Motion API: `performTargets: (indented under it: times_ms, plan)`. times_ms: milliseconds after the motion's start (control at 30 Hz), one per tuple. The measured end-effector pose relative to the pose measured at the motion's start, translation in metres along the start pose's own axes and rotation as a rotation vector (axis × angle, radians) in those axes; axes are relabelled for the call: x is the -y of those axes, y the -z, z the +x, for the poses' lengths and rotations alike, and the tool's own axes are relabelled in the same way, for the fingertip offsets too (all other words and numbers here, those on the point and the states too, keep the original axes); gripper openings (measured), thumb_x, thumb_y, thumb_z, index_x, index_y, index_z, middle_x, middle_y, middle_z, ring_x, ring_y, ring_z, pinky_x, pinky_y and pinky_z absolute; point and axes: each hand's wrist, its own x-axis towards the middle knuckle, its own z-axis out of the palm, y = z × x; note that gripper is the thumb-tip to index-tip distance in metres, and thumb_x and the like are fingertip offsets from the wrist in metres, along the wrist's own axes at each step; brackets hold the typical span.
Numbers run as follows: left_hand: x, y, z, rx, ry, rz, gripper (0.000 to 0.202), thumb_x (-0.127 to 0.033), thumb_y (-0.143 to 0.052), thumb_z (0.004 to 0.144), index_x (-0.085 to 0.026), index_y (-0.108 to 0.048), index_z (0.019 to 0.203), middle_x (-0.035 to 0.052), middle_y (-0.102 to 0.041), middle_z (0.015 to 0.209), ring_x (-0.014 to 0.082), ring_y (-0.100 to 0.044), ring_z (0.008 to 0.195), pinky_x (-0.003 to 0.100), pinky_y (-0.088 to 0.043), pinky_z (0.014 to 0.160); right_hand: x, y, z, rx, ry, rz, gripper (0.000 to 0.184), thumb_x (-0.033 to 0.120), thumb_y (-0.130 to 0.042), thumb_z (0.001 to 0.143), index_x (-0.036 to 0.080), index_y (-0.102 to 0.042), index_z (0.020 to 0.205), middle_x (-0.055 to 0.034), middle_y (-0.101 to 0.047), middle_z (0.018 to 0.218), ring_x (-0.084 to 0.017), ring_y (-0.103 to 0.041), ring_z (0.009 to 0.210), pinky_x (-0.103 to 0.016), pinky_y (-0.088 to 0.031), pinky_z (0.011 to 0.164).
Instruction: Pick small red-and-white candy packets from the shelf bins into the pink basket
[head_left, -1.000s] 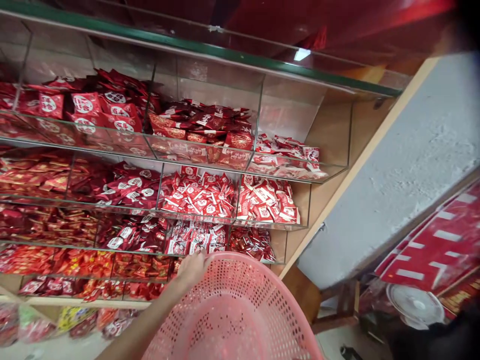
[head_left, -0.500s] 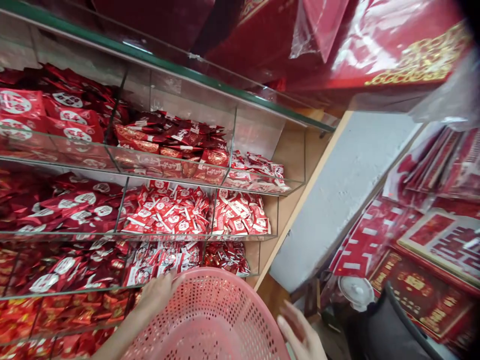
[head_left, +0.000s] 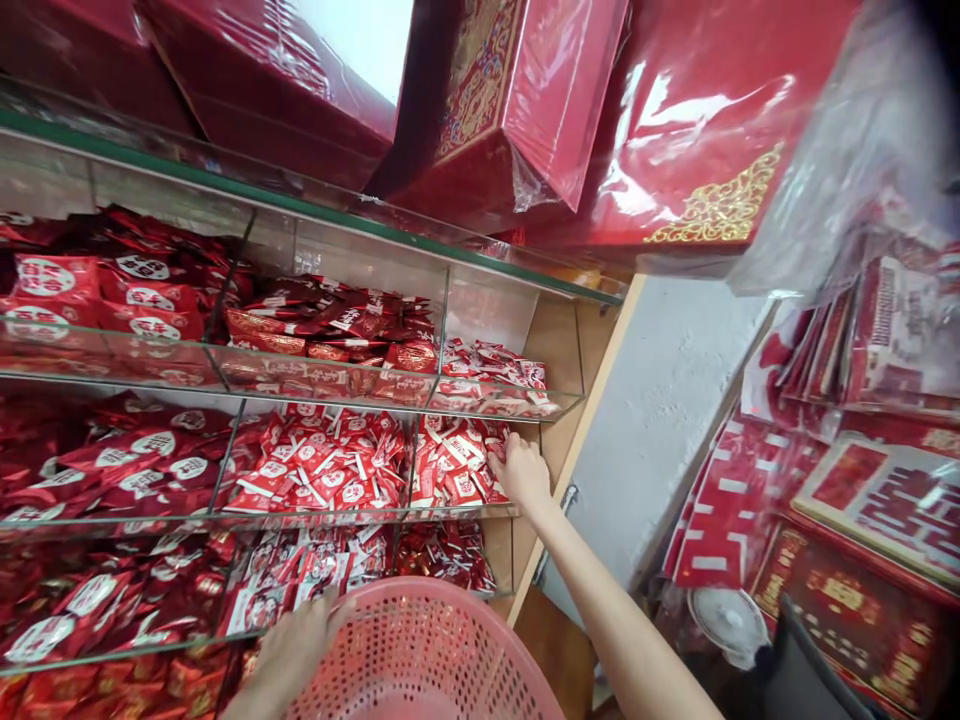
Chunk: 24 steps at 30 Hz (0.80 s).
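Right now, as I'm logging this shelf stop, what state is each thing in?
left hand, gripping the rim of the pink basket.
pink basket, held up, nothing seen inside.
right hand, reaching into the bin, fingers on the red-and-white packets.
red-and-white packets, piled loose in the bin.
red boxes, plastic-wrapped, stacked atop the glass shelving.

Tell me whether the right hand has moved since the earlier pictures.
Yes. The right hand has gone up from beside the pink basket into the shelf's rightmost packet compartment.
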Motion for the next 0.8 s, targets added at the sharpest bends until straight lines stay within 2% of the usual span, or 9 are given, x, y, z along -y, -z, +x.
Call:
performTargets:
  times_ms: [167, 333, 500, 633, 800]
  plan:
    - [-0.007, 0.004, -0.003, -0.031, -0.010, 0.020, 0.047, -0.040, -0.024, 0.087, -0.013, -0.049, 0.116, 0.0139, -0.064, 0.097, 0.0273, -0.060, 0.092, 0.038, -0.043, 0.076, -0.001, -0.002, 0.007, 0.072, -0.073, -0.010, 0.029, 0.041, -0.045, 0.080, 0.015, -0.045, 0.092, -0.0131, -0.062, 0.089, -0.026, -0.053, 0.090, -0.030, -0.036, 0.066]
    - [-0.009, 0.006, -0.002, -0.040, -0.006, -0.018, 0.047, -0.042, -0.023, 0.087, -0.015, -0.052, 0.111, 0.0133, -0.065, 0.094, 0.0256, -0.060, 0.089, 0.035, -0.043, 0.074, -0.007, -0.002, 0.009, 0.064, -0.088, 0.031, 0.026, 0.037, -0.046, 0.078, 0.016, -0.044, 0.093, -0.0102, -0.063, 0.084, -0.024, -0.055, 0.085, -0.028, -0.034, 0.060]
    - [-0.010, 0.006, 0.000, -0.024, 0.010, -0.023, 0.049, -0.044, -0.022, 0.087, -0.014, -0.050, 0.115, 0.0144, -0.064, 0.098, 0.0272, -0.059, 0.093, 0.037, -0.043, 0.076, -0.014, -0.007, 0.003, -0.025, -0.022, 0.092, 0.024, 0.031, -0.049, 0.074, 0.018, -0.044, 0.093, -0.0076, -0.061, 0.087, -0.023, -0.052, 0.083, -0.028, -0.033, 0.061]
    - [-0.010, 0.006, -0.001, -0.016, 0.005, -0.027, 0.048, -0.044, -0.021, 0.088, -0.015, -0.051, 0.113, 0.0143, -0.065, 0.095, 0.0277, -0.060, 0.091, 0.038, -0.043, 0.075, -0.021, -0.014, -0.004, -0.135, 0.037, 0.213, 0.024, 0.031, -0.049, 0.074, 0.019, -0.044, 0.094, -0.0052, -0.059, 0.090, -0.021, -0.049, 0.082, -0.029, -0.035, 0.066]
    - [-0.011, 0.007, -0.001, -0.015, 0.012, -0.016, 0.047, -0.043, -0.022, 0.088, -0.016, -0.051, 0.113, 0.0133, -0.065, 0.094, 0.0269, -0.060, 0.090, 0.036, -0.043, 0.074, -0.026, -0.015, -0.008, -0.275, 0.100, 0.350, 0.029, 0.032, -0.049, 0.076, 0.017, -0.046, 0.101, -0.0073, -0.058, 0.096, -0.021, -0.047, 0.086, -0.033, -0.037, 0.076]
